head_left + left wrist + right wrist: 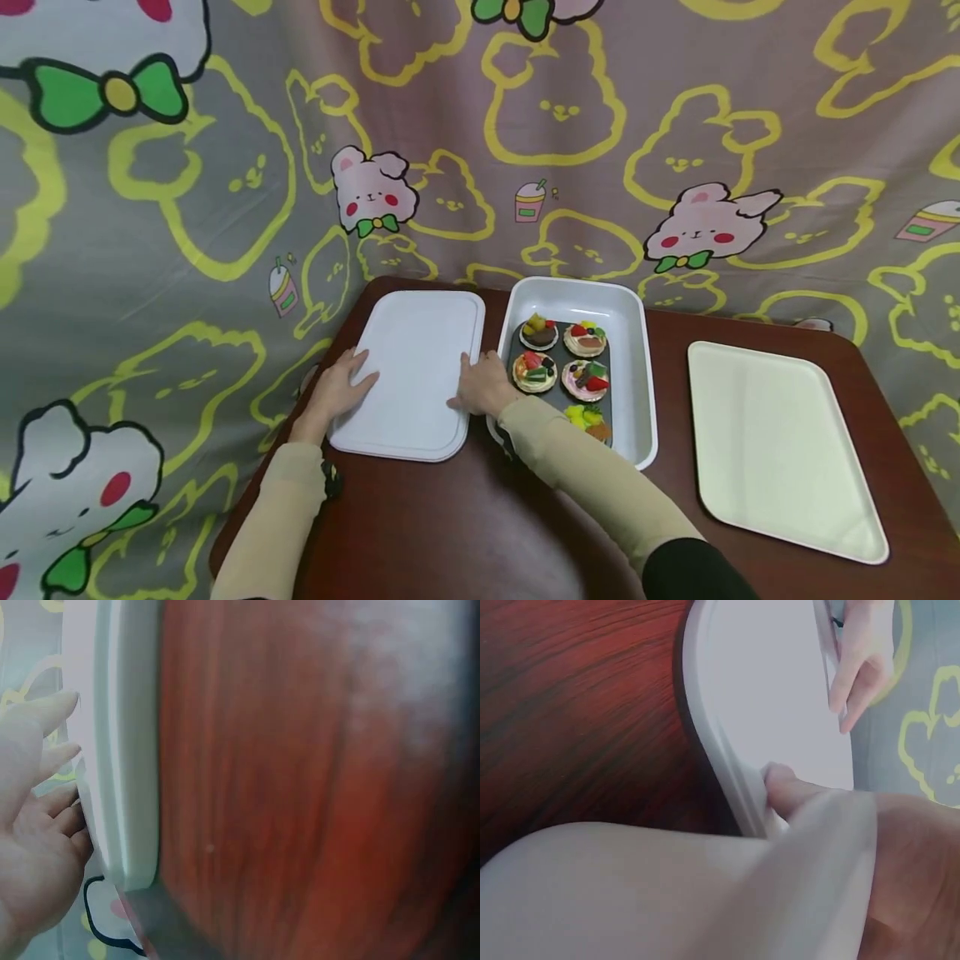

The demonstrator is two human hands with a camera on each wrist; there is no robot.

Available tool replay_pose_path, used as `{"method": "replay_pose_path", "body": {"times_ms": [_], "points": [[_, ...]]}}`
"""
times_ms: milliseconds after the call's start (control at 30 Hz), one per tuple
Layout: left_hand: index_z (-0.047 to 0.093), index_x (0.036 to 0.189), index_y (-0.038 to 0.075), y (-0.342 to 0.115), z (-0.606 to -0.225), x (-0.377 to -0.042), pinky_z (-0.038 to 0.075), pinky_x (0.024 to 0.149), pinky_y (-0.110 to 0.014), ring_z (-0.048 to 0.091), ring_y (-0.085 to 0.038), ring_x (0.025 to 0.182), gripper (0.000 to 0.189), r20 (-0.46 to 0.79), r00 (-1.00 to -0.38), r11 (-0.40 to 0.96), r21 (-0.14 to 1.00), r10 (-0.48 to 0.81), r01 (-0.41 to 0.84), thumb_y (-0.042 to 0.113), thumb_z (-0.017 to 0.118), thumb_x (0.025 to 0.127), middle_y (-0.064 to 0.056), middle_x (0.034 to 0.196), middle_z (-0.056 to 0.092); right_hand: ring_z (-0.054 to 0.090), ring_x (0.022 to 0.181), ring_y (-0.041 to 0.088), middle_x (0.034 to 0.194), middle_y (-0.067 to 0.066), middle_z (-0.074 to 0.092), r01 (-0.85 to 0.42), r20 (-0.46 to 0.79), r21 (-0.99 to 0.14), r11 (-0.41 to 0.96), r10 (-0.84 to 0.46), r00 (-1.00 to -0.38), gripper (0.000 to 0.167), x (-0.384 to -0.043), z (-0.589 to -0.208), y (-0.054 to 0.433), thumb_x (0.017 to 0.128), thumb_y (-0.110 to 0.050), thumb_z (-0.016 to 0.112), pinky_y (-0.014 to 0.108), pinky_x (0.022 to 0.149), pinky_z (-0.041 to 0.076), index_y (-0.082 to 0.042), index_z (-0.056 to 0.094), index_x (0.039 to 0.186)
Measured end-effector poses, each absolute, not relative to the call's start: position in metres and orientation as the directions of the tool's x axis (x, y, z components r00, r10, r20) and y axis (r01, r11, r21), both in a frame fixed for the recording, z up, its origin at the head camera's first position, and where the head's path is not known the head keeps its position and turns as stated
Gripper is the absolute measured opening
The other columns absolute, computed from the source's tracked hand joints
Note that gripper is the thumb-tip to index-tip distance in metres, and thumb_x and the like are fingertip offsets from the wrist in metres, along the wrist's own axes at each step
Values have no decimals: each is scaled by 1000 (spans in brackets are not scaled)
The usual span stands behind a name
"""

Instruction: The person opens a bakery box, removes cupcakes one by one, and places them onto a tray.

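A white rectangular lid (pixel 408 375) with rounded corners and a ridged rim lies flat at the left of the table. My left hand (pixel 337 392) touches its left edge, fingers fairly straight; in the left wrist view its fingertips meet the rim. At the opposite edge, my right hand (pixel 483 383) rests with thumb and forefinger on the rim, between lid and box. The right wrist view shows the right thumb (pixel 784 787) on the lid's top; its other fingers are hidden. Just right stands a white box (pixel 633 375) holding several fruit tarts (pixel 534 372) on a dark board (pixel 555 402).
A cream tray (pixel 772 450) lies at the right of the brown table (pixel 420 525). Patterned cloth (pixel 450 108) hangs behind the table and along its left side. My right sleeve (pixel 592 475) covers the box's near left corner.
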State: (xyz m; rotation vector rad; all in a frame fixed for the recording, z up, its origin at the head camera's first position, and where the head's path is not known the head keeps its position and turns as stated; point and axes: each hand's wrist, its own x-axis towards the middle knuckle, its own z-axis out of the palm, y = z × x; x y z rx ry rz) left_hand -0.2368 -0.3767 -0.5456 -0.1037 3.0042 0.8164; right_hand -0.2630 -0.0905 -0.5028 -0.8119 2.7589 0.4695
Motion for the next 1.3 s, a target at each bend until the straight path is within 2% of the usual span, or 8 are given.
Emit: {"method": "replay_pose_path", "body": {"times_ms": [233, 333, 400, 533, 733, 967, 1133, 1300], "points": [[36, 154, 6, -368, -550, -237, 22, 121, -62, 19, -44, 152, 69, -56, -997, 881, 468, -53, -73, 40, 59, 98, -25, 163, 24, 52, 137, 25, 156, 0, 46, -548, -369, 330, 769, -429, -825, 90, -256, -502, -97, 92, -78, 35, 46, 115, 33, -16, 33, 157], [35, 155, 7, -366, -554, -237, 19, 121, -64, 17, -43, 153, 70, -59, -997, 883, 464, -53, -75, 42, 59, 98, -24, 164, 22, 59, 129, 26, 157, -8, 44, -550, -385, 329, 768, -423, -820, 80, -255, -502, -99, 93, -74, 38, 49, 115, 33, -23, 40, 154], [35, 155, 6, -365, -554, -238, 17, 122, -63, 16, -43, 153, 71, -56, -997, 889, 453, -45, -65, 42, 58, 99, -24, 164, 22, 60, 128, 27, 153, -5, 50, -542, -371, 301, 784, -428, -824, 76, -255, -500, -97, 95, -71, 42, 49, 117, 32, -22, 42, 153], [35, 154, 3, -363, -550, -240, 13, 124, -61, 14, -46, 153, 72, -32, -999, 904, 426, -26, -37, 42, 58, 98, -28, 163, 20, 50, 137, 32, 149, 10, 53, -516, -253, 158, 842, -470, -845, 76, -259, -489, -86, 96, -62, 51, 46, 120, 30, -15, 39, 154], [38, 152, 1, -337, -532, -232, 15, 125, -59, 16, -47, 152, 74, 79, -996, 911, 409, 33, 63, 42, 62, 96, -31, 161, 22, 33, 149, 36, 159, 18, 37, -577, -53, -107, 809, -585, -810, 72, -274, -464, -46, 99, -50, 56, 51, 124, 26, -9, 37, 154], [38, 154, 9, -278, -516, -205, 21, 123, -58, 21, -41, 153, 77, 227, -967, 885, 419, 115, 204, 48, 64, 94, -23, 163, 27, 43, 141, 39, 152, 23, 44, -592, 132, -375, 714, -591, -796, 73, -301, -452, 28, 94, -38, 68, 52, 117, 37, -2, 39, 151], [35, 156, 15, -232, -510, -181, 24, 123, -55, 22, -35, 154, 77, 268, -944, 866, 406, 192, 292, 53, 60, 95, -16, 164, 28, 38, 143, 41, 154, 23, 40, -491, 103, -474, 731, -508, -855, 80, -314, -456, 79, 91, -39, 72, 56, 117, 35, -3, 36, 153], [33, 157, 12, -193, -510, -165, 26, 123, -53, 24, -32, 154, 82, 285, -918, 845, 385, 275, 372, 61, 55, 95, -13, 165, 28, 35, 143, 45, 155, 25, 37, -390, 5, -477, 788, -441, -897, 87, -324, -467, 115, 89, -40, 74, 60, 115, 36, -1, 32, 154]]}}
